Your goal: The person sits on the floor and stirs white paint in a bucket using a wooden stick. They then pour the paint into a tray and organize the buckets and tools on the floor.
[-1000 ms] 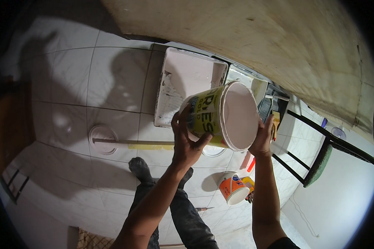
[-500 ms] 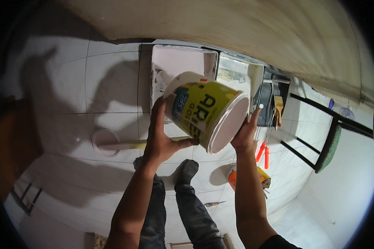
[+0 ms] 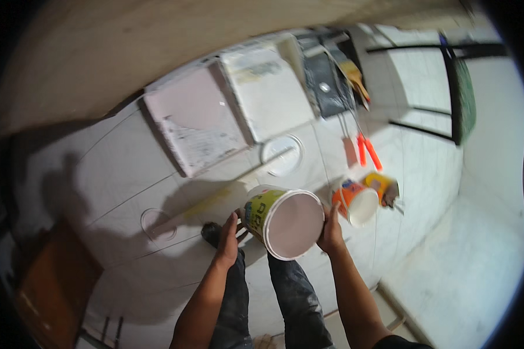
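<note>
Together, left hand (image 3: 229, 243) and right hand (image 3: 330, 234) clasp tilted yellow-green bucket (image 3: 278, 224) between them; pink-coated tray (image 3: 197, 119) lies far left.

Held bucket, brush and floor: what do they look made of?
Held bucket: likely plastic, smooth finish; even, moulded-looking white rim and printed wall.
Brush: tan bristles, natural or synthetic unclear; orange-brown handle, wood or plastic, too blurred to say.
Floor: probably ceramic tile, smooth-looking, though stone is possible; pale surface with a grid of thin joint lines.
</note>
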Tool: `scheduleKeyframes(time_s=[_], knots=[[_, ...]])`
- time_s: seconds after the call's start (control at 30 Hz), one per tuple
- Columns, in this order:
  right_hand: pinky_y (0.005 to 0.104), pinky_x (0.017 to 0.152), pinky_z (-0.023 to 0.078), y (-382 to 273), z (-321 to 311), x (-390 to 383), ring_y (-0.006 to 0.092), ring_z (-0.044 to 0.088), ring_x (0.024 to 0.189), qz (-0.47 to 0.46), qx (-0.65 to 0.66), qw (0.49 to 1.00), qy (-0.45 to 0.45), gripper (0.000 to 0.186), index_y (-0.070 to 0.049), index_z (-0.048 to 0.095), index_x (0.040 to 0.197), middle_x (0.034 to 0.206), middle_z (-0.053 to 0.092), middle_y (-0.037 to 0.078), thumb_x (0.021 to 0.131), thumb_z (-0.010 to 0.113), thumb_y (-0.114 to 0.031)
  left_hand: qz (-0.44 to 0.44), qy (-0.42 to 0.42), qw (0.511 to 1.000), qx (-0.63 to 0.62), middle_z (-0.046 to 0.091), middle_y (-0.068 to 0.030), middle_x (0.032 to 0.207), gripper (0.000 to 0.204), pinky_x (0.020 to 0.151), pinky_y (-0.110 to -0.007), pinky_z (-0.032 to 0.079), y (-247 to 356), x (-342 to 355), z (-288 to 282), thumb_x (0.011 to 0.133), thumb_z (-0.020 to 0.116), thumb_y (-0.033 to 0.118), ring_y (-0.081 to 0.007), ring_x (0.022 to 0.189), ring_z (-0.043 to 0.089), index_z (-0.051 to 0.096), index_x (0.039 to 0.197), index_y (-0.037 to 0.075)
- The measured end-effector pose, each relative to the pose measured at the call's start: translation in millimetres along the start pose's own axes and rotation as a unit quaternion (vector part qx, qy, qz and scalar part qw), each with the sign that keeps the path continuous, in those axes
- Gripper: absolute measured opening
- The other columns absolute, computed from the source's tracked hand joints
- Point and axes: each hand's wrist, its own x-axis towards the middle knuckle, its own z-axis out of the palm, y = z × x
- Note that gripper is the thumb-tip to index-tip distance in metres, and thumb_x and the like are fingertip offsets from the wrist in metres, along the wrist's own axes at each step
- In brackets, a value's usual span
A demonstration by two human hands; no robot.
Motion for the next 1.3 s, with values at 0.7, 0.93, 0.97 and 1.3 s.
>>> scheduleKeyframes(time_s=[0.7, 0.93, 0.97, 1.3], knots=[[0.0361, 0.116, 0.03, 133.0, -107.9, 62.4, 0.024, 0.046, 0.134, -0.083, -0.066, 0.994, -0.025, 0.084, -0.002, 0.053, 0.14, 0.144, 0.053, 0.012, 0.101, 0.017, -0.067, -0.118, -0.024, 0.993, 0.017, 0.053, -0.0113, 0.142, 0.084, 0.11, -0.042, 0.038, -100.3, 121.3, -28.2, 0.093, 0.038, 0.074, -0.027, 0.13, 0.051, 0.046, 0.144, 0.007], [0.0356, 0.117, 0.027, 144.0, -72.0, 83.9, 0.0281, 0.044, 0.136, -0.119, -0.109, 0.981, -0.107, 0.07, -0.002, 0.06, 0.134, 0.14, 0.056, 0.017, 0.105, 0.029, -0.058, -0.12, -0.051, 0.987, 0.091, 0.046, -0.0073, 0.15, 0.079, 0.111, -0.044, 0.04, -91.0, 110.2, -86.2, 0.097, 0.028, 0.072, -0.0259, 0.136, 0.045, 0.04, 0.15, 0.015], [0.0354, 0.117, 0.027, 141.9, -71.6, 84.3, 0.0276, 0.045, 0.135, -0.105, -0.11, 0.982, -0.114, 0.07, -0.002, 0.06, 0.134, 0.14, 0.056, 0.017, 0.104, 0.029, -0.058, -0.126, -0.052, 0.986, 0.096, 0.045, -0.0072, 0.15, 0.081, 0.111, -0.045, 0.039, -95.4, 112.8, -91.9, 0.095, 0.028, 0.074, -0.0265, 0.137, 0.045, 0.04, 0.15, 0.015], [0.0338, 0.11, 0.036, 127.7, -117.2, 43.5, 0.0218, 0.053, 0.124, -0.075, -0.159, 0.983, -0.048, 0.059, -0.003, 0.06, 0.134, 0.133, 0.061, 0.014, 0.104, 0.041, -0.05, -0.12, 0.094, 0.988, -0.014, 0.031, -0.016, 0.158, 0.108, 0.117, -0.049, 0.027, -98.5, 77.0, -107.8, 0.082, 0.041, 0.085, -0.0319, 0.145, 0.032, 0.025, 0.154, 0.005]])
